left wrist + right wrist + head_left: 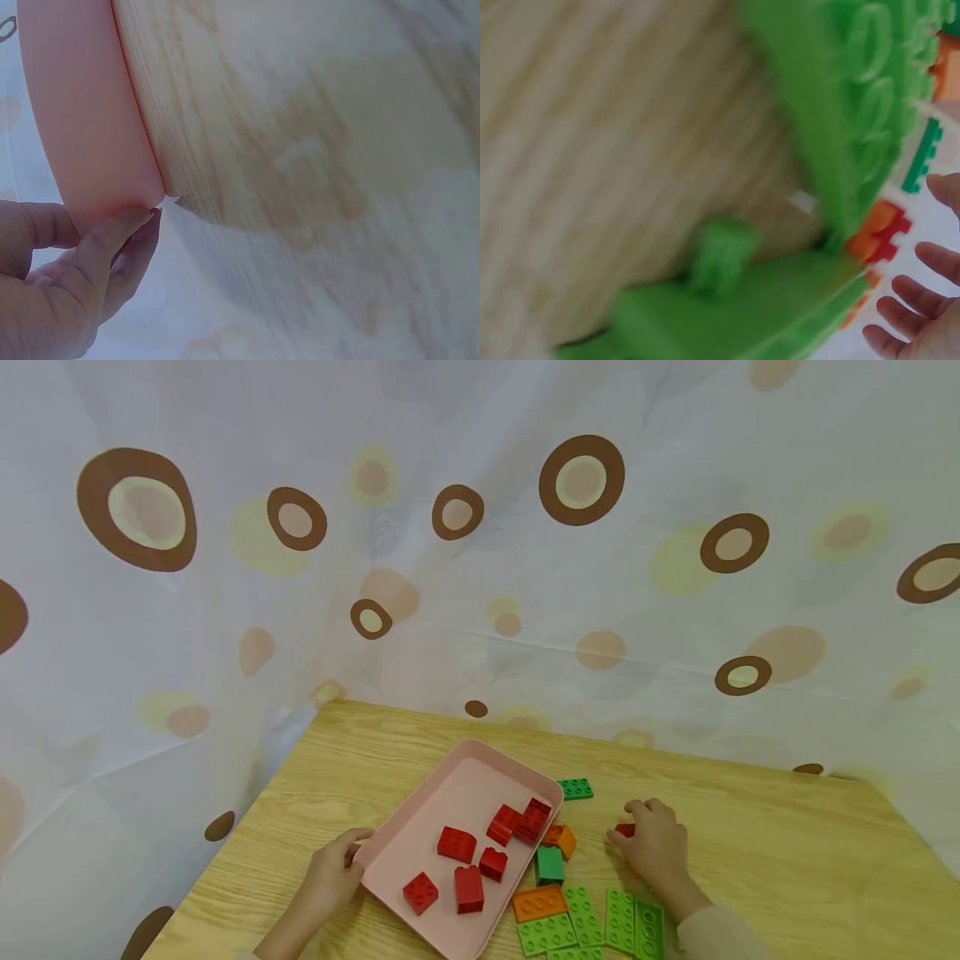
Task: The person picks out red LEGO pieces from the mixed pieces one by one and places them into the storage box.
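Observation:
My left hand point(330, 872) grips the pink tray point(405, 814) by its left side. In the left wrist view, thumb and fingers pinch the tray's edge point(94, 112) near a corner. Several red building bricks point(468, 890) lie apart in the tray, some studs up. To the right of the tray, my right hand point(656, 843) reaches over another red brick point(625, 830), which it partly hides. Its fingers are spread in the right wrist view, with the red brick point(887, 241) beside an orange brick point(866, 238), just left of the fingertips.
Close along the tray's right side are a dark green brick point(549, 865), an orange brick point(561, 840) and a flat orange brick point(540, 903). Several light green bricks point(583, 914) lie at the front. A green brick point(576, 789) sits behind. A patterned curtain point(525, 568) hangs behind the wooden table point(787, 843).

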Tool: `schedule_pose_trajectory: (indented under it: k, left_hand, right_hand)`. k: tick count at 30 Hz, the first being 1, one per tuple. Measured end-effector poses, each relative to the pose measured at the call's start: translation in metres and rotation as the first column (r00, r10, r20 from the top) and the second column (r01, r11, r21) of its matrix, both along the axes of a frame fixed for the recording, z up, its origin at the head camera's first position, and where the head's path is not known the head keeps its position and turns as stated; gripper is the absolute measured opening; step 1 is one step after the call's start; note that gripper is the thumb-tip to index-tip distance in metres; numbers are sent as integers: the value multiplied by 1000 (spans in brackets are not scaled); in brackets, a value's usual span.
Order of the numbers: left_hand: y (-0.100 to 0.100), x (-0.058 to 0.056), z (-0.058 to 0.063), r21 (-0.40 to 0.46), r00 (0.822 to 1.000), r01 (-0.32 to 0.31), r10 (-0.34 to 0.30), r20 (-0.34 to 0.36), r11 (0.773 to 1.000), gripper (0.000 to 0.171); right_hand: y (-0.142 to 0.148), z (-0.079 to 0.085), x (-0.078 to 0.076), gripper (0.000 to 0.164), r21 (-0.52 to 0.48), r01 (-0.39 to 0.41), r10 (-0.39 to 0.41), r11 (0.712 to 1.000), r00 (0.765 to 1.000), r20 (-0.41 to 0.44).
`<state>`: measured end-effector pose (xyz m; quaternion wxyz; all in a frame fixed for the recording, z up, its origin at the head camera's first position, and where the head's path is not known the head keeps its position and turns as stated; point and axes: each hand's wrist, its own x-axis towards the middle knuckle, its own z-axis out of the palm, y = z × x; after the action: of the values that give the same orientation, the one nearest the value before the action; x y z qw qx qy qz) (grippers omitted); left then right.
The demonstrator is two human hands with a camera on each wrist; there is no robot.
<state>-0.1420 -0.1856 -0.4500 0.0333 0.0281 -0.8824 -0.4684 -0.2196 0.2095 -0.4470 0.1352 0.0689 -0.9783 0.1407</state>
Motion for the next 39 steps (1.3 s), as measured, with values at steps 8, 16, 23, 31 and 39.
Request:
schedule_pose_trajectory:
  k: [8, 16, 23, 31, 39]
  left_hand:
    - [0, 0, 1, -19, 1000, 3, -3, -3, 1000, 41]
    - [0, 1, 1, -8, 1000, 8, -8, -4, 1000, 41]
    - [0, 1, 1, -7, 1000, 4, -4, -15, 1000, 41]
    - [1, 0, 3, -16, 1000, 1, -1, -21, 1000, 41]
    - [1, 1, 3, -21, 1000, 4, -4, -26, 1000, 40]
  right_hand:
    - [14, -7, 3, 42, -2, 15, -15, 1000, 996, 84]
    - [9, -8, 5, 38, -36, -19, 22, 999, 997, 79]
    - [1, -5, 3, 33, -76, -54, 63, 996, 991, 118]
    - [-4, -7, 0, 36, -167, -63, 89, 984, 984, 153]
    - [-19, 2, -5, 34, -230, -116, 125, 966, 992, 25]
